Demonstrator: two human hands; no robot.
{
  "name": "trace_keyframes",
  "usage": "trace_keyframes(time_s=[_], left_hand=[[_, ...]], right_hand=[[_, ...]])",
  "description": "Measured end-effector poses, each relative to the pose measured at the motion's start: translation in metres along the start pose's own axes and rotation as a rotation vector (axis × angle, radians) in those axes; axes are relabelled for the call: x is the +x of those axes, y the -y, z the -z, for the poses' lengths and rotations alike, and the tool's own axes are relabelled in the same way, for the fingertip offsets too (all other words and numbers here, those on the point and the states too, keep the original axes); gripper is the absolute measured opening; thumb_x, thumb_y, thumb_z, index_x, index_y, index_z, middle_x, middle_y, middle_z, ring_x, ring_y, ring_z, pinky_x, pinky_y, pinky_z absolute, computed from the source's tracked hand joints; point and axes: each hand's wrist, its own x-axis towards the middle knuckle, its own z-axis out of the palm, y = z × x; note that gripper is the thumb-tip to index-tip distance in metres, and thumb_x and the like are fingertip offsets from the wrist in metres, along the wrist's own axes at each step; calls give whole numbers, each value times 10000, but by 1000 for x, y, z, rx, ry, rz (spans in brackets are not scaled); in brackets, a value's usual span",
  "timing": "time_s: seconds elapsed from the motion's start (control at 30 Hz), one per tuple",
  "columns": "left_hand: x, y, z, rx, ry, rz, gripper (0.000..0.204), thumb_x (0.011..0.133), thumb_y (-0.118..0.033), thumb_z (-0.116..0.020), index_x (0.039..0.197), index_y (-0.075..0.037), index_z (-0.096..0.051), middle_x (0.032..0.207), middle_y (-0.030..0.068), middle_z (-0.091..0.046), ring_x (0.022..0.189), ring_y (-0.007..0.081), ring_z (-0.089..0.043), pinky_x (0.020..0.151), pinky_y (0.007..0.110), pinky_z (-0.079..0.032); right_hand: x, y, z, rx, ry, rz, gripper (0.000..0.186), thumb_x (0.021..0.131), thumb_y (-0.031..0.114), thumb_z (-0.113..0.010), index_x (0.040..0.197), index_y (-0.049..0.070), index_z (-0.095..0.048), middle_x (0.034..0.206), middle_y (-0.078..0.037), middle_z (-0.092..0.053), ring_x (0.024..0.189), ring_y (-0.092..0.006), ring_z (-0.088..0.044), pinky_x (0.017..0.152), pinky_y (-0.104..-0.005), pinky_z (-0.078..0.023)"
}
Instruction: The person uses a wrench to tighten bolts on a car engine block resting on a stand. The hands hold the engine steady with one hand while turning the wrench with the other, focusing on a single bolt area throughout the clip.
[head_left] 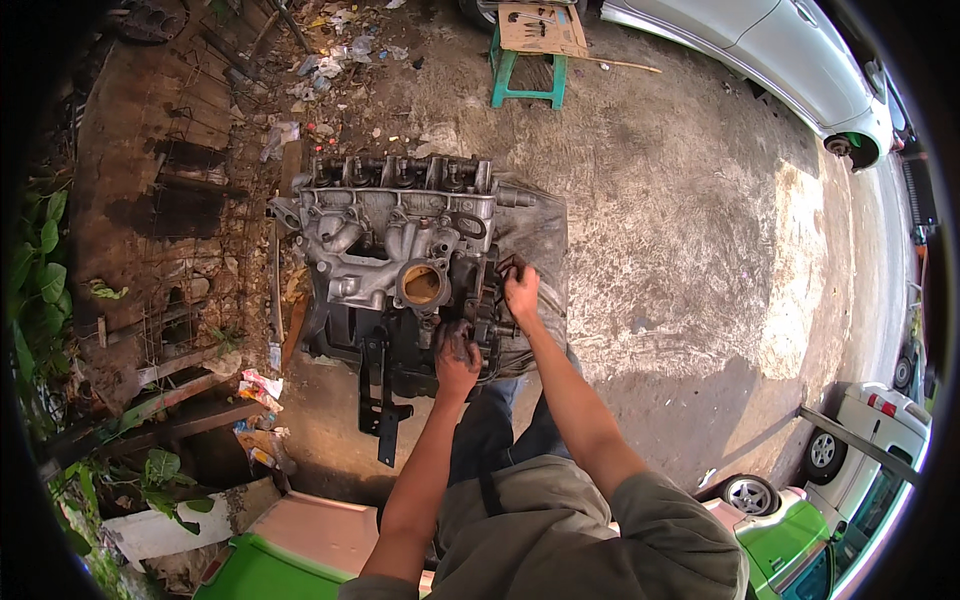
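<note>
Both forearms reach down and forward from the lower edge to an engine block (400, 265) resting on a grey cloth (535, 225) spread over stained concrete ground (680, 230). The left hand (457, 360), blackened with grease, is clenched against the block's dark lower corner; what it grips cannot be told. The right hand (520, 290) curls its fingers onto the block's near edge. The cast metal looks dull silver above, oily black below, with a round brass-coloured opening (422, 285).
</note>
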Motion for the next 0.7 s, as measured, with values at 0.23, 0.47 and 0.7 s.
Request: trace_keyframes(time_s=[0.23, 0.47, 0.7], left_hand=[[0, -3, 0, -56, -59, 6, 250, 813, -9, -476, 1054, 40, -525, 918, 210, -558, 874, 391, -534, 787, 482, -458], [8, -15, 12, -96, -72, -7, 238, 838, -16, -490, 1064, 51, -522, 916, 231, -535, 866, 409, -533, 782, 476, -445], [-4, -64, 34, 25, -72, 114, 313, 824, -12, -535, 1136, -4, -533, 1030, 215, -491, 1000, 410, -497, 888, 485, -427]], right_hand=[[-31, -13, 27, 111, -18, -1, 223, 961, 112, -406, 875, -2, -577, 590, -66, -463, 535, -140, -453, 538, -309, -377], [-55, 37, 85, 403, 29, 2, 260, 1017, 156, -353, 926, -10, -532, 584, 15, -368, 486, -58, -300, 439, -238, -245], [-97, 96, 152, 587, 54, -10, 292, 1024, 203, -374, 918, -15, -538, 581, 24, -360, 508, -57, -314, 470, -228, -266]])
